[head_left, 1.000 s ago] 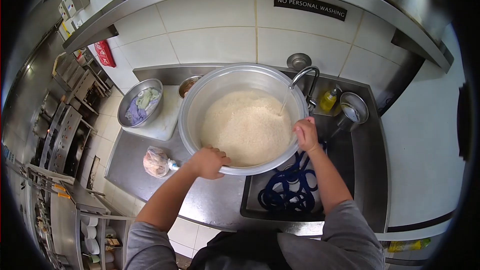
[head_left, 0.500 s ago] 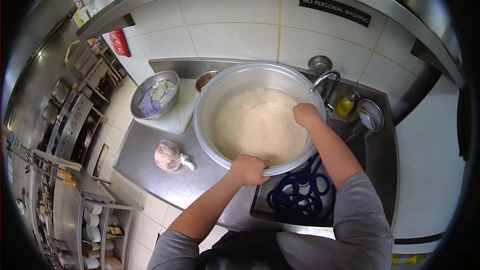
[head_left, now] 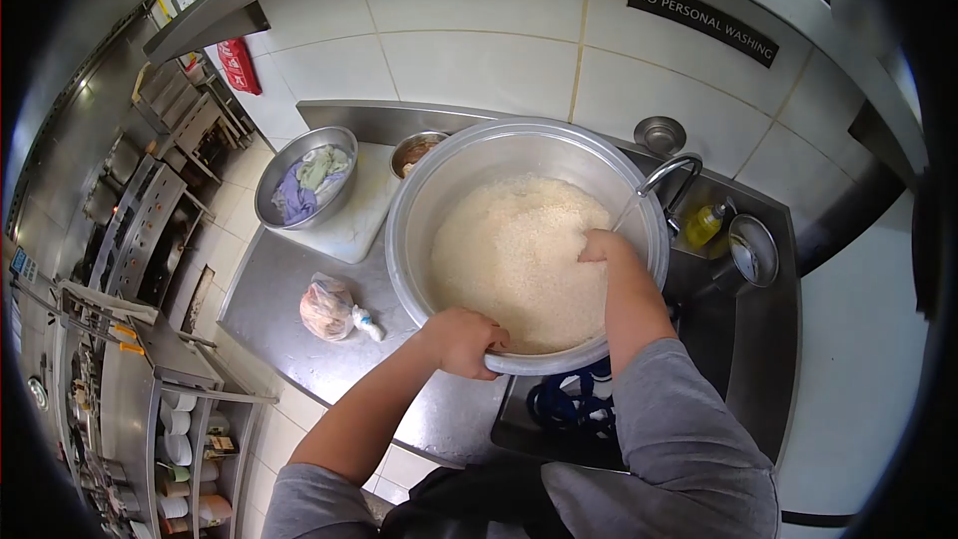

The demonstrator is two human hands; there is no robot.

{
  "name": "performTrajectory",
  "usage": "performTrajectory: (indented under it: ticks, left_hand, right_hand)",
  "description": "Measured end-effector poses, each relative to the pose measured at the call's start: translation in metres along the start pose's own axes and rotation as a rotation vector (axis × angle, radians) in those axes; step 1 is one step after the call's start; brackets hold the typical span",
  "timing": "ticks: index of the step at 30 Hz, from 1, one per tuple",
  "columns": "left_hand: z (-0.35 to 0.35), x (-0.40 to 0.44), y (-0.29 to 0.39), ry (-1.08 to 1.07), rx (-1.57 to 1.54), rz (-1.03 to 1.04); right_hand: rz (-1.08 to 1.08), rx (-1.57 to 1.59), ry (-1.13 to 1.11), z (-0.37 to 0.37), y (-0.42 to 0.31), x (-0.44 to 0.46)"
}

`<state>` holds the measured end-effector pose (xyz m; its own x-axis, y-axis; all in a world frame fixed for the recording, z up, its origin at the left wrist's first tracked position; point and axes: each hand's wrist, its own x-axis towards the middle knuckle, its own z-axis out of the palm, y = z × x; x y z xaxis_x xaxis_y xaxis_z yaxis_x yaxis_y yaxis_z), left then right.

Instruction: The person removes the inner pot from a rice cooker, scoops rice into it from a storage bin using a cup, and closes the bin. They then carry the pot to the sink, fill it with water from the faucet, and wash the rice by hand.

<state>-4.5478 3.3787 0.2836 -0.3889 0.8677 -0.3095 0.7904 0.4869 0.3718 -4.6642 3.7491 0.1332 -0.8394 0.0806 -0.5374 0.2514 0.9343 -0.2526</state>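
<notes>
A large metal basin (head_left: 404,284) of pale rice (head_left: 509,250) rests at the sink's edge. My left hand (head_left: 464,342) grips its near rim, thumb and fingers closed around the edge. Over the rice, toward the basin's right side, is my right hand (head_left: 602,252); its fingertips dip into the grains and are hidden. A thin stream of water falls from the curved tap (head_left: 679,168) inside the right rim, just behind that hand.
On the left counter lie a knotted plastic bag (head_left: 329,309) and a white board (head_left: 349,225) under a bowl of cloths (head_left: 354,155). A small bowl (head_left: 411,147) stands behind. Blue tubing (head_left: 574,404) lies in the sink, with a yellow bottle (head_left: 706,225) at right.
My right hand has left the basin's right rim and reached inward to the rice. The basin has shifted slightly toward me. A water stream now shows at the tap.
</notes>
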Motion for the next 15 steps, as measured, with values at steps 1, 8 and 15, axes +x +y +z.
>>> performTrajectory:
  ticks: [1, 8, 15]
  left_hand:
    - [0.001, 0.001, -0.002, -0.004, -0.001, 0.002]
    - [0.005, 0.001, -0.004, 0.032, -0.013, 0.022]
    - [0.006, 0.000, -0.004, 0.075, -0.006, 0.031]
  right_hand:
    - [0.020, 0.075, -0.005, -0.012, -0.007, -0.004]
    - [0.020, 0.022, 0.286, 0.013, 0.000, -0.002]
    - [0.090, 0.927, 0.512, -0.005, -0.015, -0.014]
